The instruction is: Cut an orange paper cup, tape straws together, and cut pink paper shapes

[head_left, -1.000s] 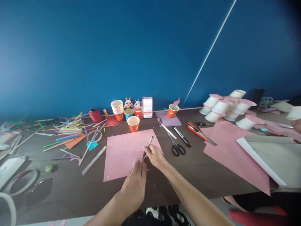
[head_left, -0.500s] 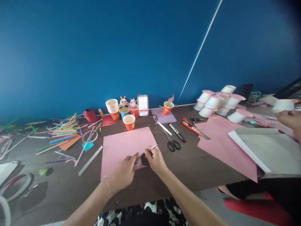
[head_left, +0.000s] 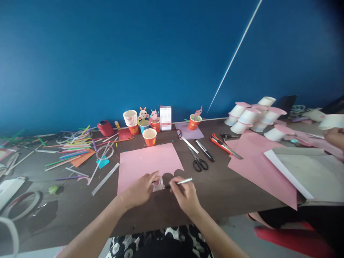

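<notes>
near the front edge of the tabletop (head_left: pixel 67 215), a small round piece (head_left: pixel 158 184) is pinned on the pink sheet (head_left: pixel 147 161) by the left hand (head_left: pixel 139 190); a pen (head_left: pixel 180 182) is gripped by the right hand (head_left: pixel 185 195).

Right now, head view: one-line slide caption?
Left hand presses a small clear ring onto pink paper while right hand holds a pen beside it, scissors nearby.
</notes>
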`<action>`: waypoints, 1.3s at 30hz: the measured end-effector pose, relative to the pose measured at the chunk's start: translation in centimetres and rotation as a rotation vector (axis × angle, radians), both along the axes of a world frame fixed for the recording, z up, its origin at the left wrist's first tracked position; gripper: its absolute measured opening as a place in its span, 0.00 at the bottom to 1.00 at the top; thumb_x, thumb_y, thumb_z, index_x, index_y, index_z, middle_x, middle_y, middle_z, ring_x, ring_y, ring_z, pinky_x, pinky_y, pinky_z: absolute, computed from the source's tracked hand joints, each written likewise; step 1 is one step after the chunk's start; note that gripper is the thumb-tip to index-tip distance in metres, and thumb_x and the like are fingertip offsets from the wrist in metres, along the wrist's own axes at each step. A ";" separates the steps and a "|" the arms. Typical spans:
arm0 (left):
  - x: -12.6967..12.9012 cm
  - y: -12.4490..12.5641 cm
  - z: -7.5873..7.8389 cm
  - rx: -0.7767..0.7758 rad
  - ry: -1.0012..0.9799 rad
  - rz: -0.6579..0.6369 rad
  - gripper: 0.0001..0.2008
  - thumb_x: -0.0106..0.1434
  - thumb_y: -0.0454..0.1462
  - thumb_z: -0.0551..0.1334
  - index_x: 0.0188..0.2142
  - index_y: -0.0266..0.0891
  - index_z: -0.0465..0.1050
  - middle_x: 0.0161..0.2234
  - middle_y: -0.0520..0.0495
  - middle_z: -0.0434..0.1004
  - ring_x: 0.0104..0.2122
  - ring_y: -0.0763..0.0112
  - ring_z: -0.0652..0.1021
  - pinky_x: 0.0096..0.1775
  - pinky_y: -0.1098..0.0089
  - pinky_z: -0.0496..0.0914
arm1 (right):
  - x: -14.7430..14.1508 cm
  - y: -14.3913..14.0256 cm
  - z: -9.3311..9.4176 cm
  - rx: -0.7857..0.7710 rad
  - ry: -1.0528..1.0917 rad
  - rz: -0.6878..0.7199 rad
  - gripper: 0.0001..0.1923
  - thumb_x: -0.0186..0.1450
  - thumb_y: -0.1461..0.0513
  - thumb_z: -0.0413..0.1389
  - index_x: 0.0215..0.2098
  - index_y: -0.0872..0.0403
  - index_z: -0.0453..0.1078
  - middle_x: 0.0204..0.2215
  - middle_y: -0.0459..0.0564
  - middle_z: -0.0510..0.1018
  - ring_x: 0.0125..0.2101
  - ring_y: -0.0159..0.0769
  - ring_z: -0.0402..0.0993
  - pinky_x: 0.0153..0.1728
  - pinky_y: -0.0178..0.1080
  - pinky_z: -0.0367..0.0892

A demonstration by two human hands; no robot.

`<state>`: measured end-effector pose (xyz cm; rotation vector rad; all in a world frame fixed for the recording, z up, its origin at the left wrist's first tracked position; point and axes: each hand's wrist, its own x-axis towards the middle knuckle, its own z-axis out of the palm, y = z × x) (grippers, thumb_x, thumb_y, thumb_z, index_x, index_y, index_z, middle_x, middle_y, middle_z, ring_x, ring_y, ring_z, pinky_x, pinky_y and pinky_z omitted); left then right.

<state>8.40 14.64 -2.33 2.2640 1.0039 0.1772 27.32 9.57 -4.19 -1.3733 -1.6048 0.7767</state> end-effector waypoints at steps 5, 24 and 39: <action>-0.3 0.8 0.9 -0.114 -0.042 -0.052 0.30 0.54 0.26 0.45 0.57 0.37 0.45 0.53 0.46 0.62 0.52 0.72 0.63 0.52 0.66 0.57 | -1.5 -1.8 0.5 0.166 -0.159 0.225 0.07 0.60 0.65 0.48 0.33 0.54 0.67 0.29 0.50 0.73 0.31 0.35 0.67 0.36 0.37 0.60; -0.2 2.3 2.6 -0.108 0.095 -0.200 0.28 0.53 0.29 0.49 0.54 0.43 0.53 0.54 0.48 0.60 0.52 0.64 0.63 0.48 0.65 0.60 | -5.9 -2.6 -0.1 0.232 -0.769 0.270 0.10 0.61 0.65 0.47 0.41 0.58 0.63 0.34 0.56 0.69 0.34 0.39 0.65 0.37 0.42 0.60; -0.4 2.2 2.8 -0.095 0.125 -0.209 0.27 0.53 0.29 0.49 0.52 0.45 0.55 0.53 0.49 0.61 0.50 0.64 0.65 0.45 0.66 0.62 | -6.3 -3.3 -0.3 0.215 -0.854 0.298 0.09 0.58 0.68 0.48 0.38 0.58 0.62 0.34 0.57 0.69 0.35 0.42 0.65 0.36 0.45 0.59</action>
